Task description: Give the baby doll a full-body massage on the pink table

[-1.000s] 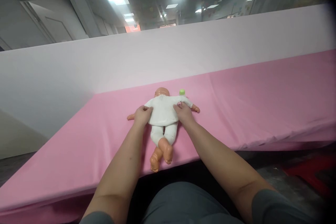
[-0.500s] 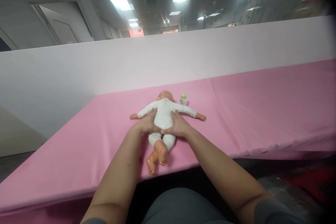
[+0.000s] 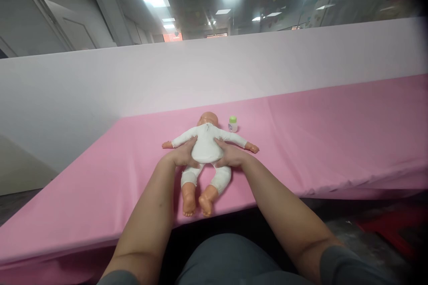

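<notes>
1. Doll [image 3: 207,144]: lies lengthwise on the pink-covered desk [image 3: 317,138], head toward the far edge and feet just inside the near edge. It is closer to the desk's far left corner than to the right end.
2. Doll garment: white, covering the torso, arms and upper legs. Both arms extend outward, one toward the left edge of the desk, the other toward the right end.
3. Doll legs: set apart. The leg nearer the desk's left edge points straight to the near edge; the other bends, its foot turned inward.
4. Left hand [image 3: 187,153]: rests against the side of the doll that faces the desk's left edge, at the waist. Fingers are spread from the thumb; the fingers lie along the torso, the thumb at the hip.
5. Right hand [image 3: 230,155]: mirrors this placement on the opposite side, toward the desk's right end. Fingers and thumb are likewise spread, in contact with torso and hip.
6. Bottle [image 3: 233,124]: small, translucent, light green cap. It stands upright near the far edge, beside the doll's head and apart from both hands.
7. Surroundings: a white wall [image 3: 261,64] runs along the far edge. A blurred red object [image 3: 391,231] is visible beyond the near edge, at right.
</notes>
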